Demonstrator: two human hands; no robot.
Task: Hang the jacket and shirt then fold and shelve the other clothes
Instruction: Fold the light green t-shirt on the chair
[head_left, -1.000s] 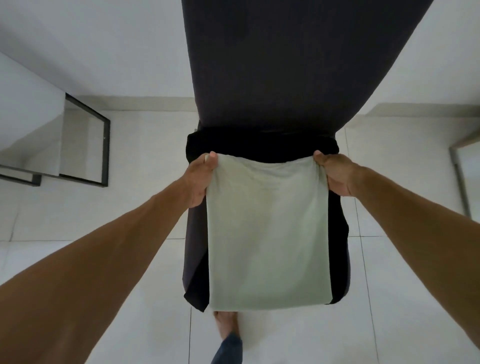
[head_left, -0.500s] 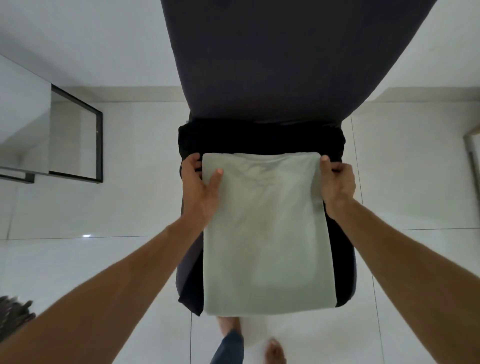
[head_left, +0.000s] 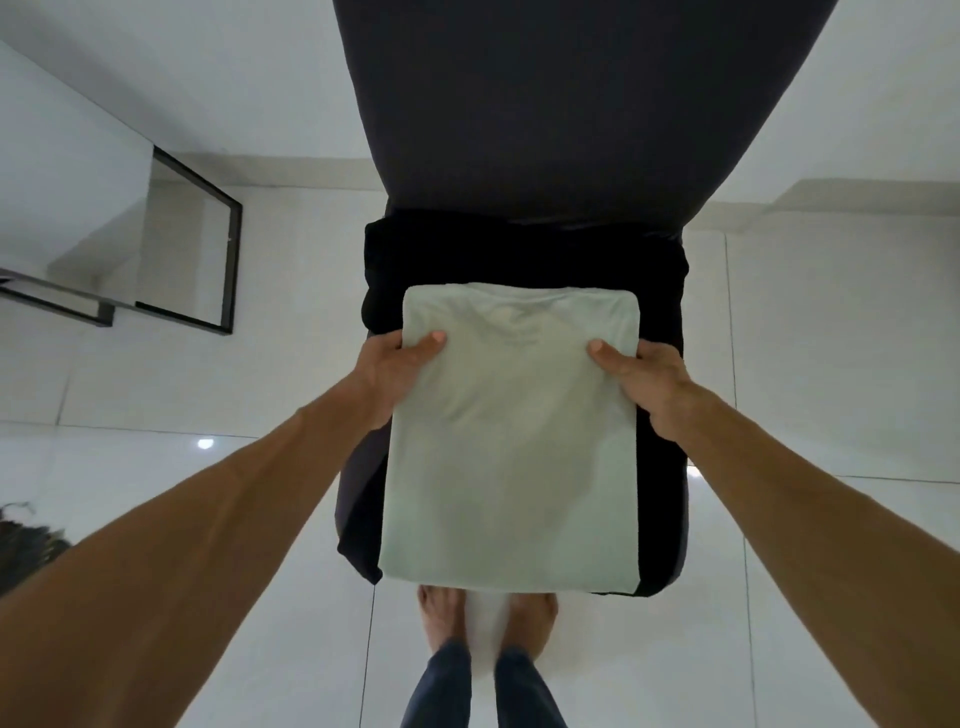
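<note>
A dark chair (head_left: 571, 104) fills the middle of the view. On its seat lies a black folded garment (head_left: 519, 249), and on top of that the pale green folded garment (head_left: 514, 467). It looks light, soft and floppy, so support both side edges. The left grip (head_left: 395, 369) and right grip (head_left: 644, 379) pinch those edges, thumbs on top.

My left hand (head_left: 387, 371) grips the left edge of the folded pale green garment (head_left: 511, 447), thumb on top. My right hand (head_left: 644, 379) grips the right edge likewise. The garment is over black clothing (head_left: 519, 249) on the dark chair (head_left: 571, 104).
</note>
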